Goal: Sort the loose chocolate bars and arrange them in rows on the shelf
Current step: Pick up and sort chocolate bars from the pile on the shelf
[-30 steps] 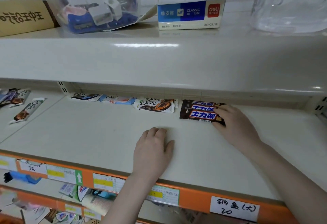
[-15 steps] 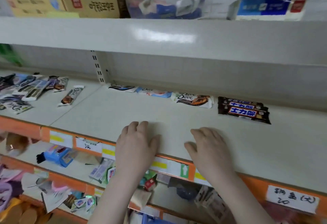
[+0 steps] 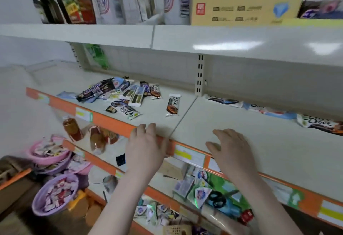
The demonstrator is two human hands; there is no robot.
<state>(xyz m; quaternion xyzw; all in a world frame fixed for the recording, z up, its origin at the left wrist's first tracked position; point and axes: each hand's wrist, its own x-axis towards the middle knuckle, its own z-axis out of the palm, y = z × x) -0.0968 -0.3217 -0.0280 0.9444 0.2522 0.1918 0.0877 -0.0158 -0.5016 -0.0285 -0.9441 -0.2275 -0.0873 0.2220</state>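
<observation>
Hands had both drawn back to the front edge of the shelf [image 3: 204,123] since the earlier pictures, when the right one lay on the brown bars far to the right; those bars were now out of view as the camera had swung left. The left hand [image 3: 146,147] rested over the orange price rail [image 3: 104,121], fingers relaxed and straight, its grip wide and holding nothing. The right hand [image 3: 232,151] lay flat on the shelf board, fingers loosely spread, grip likewise wide and empty.

A loose pile of chocolate bars [image 3: 118,93] sat on the left shelf section, well apart from both hands, the bars pointing every which way; blur and overlap kept me from counting them. One Dove bar [image 3: 173,104] lay alone just right of the pile, its long axis running front to back. Another Dove bar [image 3: 125,110] lay at the pile's front edge, angled across the shelf.

Three bars formed a row along the back of the right section, end to end, long axes running left to right: a dark-and-white bar [image 3: 224,101], a light blue bar [image 3: 269,111], and a white Dove bar [image 3: 319,124].
</observation>
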